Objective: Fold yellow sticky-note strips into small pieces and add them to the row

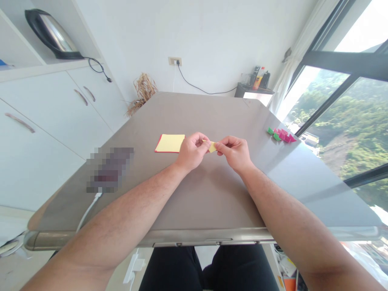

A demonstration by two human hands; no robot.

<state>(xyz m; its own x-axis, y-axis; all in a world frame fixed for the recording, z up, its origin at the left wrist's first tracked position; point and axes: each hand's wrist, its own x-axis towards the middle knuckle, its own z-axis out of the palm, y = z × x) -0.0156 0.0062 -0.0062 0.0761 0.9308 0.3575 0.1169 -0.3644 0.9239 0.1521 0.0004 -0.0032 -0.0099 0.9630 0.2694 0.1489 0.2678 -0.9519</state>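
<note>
The yellow paper (212, 147) is small, held up over the middle of the bench (209, 113), and serves here as the centre of the clock, with 12 pointing away from the person. From its 9 o'clock side the left hand (191, 151) pinches one end, and from 3 o'clock the right hand (236, 151) pinches the other; each grip is narrow, thumb against fingers, with the paper between. Judging by its shape, some folding looks done, though the piece seems unfinished, since both hands are working it and it has not been set down. Near 3 o'clock, well apart by the bench's edge, sits a cluster of pink pieces (285, 136) and green pieces (276, 137), which appear to be fully shaped. At 9 o'clock lies a flat pad (170, 143), yellow on top with a red rim, its near-right corner covered by the left hand; whether they touch cannot be told. The fingers mask most of the paper, so its creases and number of layers stay unclear. The clustered pieces are too small to count surely. Between 8 and 9 o'clock, a dark object (110, 167) is pixelated beyond recognition, with a white cable (87, 210) partly behind the left forearm.
</note>
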